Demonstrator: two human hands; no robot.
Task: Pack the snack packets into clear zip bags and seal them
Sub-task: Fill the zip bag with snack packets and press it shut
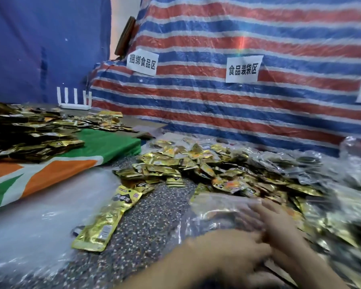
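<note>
1. The clear zip bag (221,207), with gold snack packets inside, lies on the speckled floor (154,222), just before the packet heap (196,163).
2. The right hand (279,222) rests on the bag with its fingers stretched flat.
3. The left hand (231,253) is beside the right; blur hides its grip.

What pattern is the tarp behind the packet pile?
The tarp has red, blue and white stripes; head view.

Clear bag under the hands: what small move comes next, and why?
Probably sliding fingers along the top strip of the clear zip bag to seal it: gold packets already show inside, and the left hand and right hand both lie on it, though blurred.
</note>
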